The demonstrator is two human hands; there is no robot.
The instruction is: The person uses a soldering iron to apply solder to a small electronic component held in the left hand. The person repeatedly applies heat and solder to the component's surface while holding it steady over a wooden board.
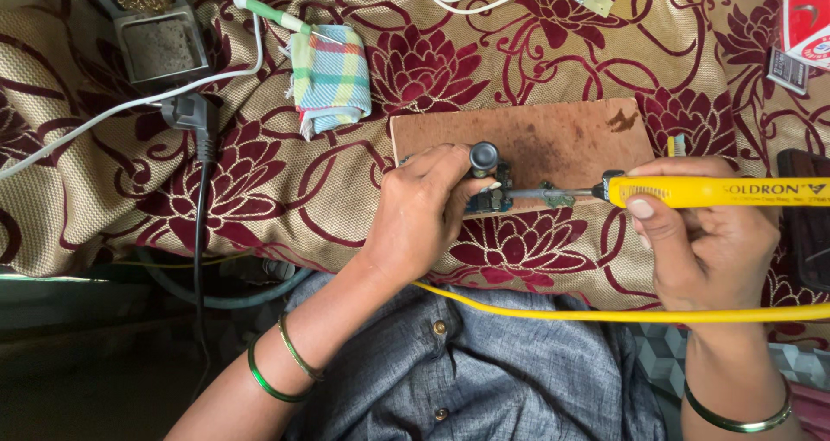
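Right hand [709, 251] has its grip closed around a yellow soldering iron [718, 192]; left hand [424, 207] pinches a circuit board [493, 201].

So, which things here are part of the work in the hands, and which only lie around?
In use:
left hand on small green circuit board
right hand holding yellow soldering iron
brown wooden board

Lying about:
checked folded cloth
grey metal stand
black plug
white cable

Red-and-white package [807, 17] at top right corner, small grey labelled box [786, 69] just below.
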